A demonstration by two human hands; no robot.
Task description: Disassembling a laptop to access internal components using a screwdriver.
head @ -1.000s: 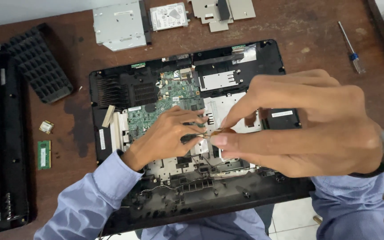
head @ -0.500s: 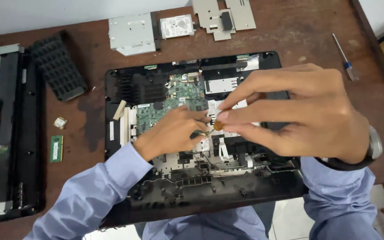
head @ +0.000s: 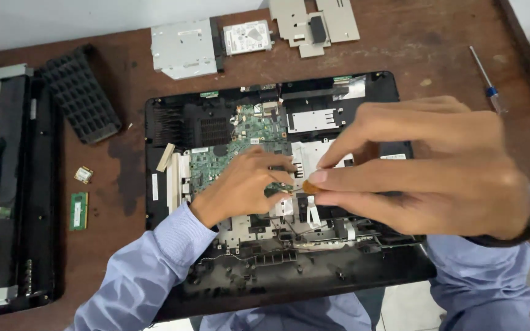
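An opened black laptop base [head: 173, 122] lies on the brown table, with its green circuit board [head: 259, 125] exposed. My left hand [head: 240, 187] rests on the board with its fingers curled and the tips pressing near the middle. Whether they grip anything there is hidden. My right hand [head: 437, 171] hovers close to the camera above the base. Its thumb and fingers pinch a small orange-brown piece [head: 310, 186] just right of my left fingertips. Both arms wear light blue sleeves.
A silver optical drive [head: 182, 49], a hard drive [head: 248, 37] and metal brackets [head: 314, 21] lie at the back. A black grille panel [head: 81, 95], a small card [head: 83, 175] and a green memory stick [head: 78, 211] sit left, beside a screen assembly [head: 7, 184]. A screwdriver [head: 486, 83] lies right.
The view has shifted a little, so the laptop sits further right in the picture. My right hand keeps its pinch and my left fingers stay on the board.
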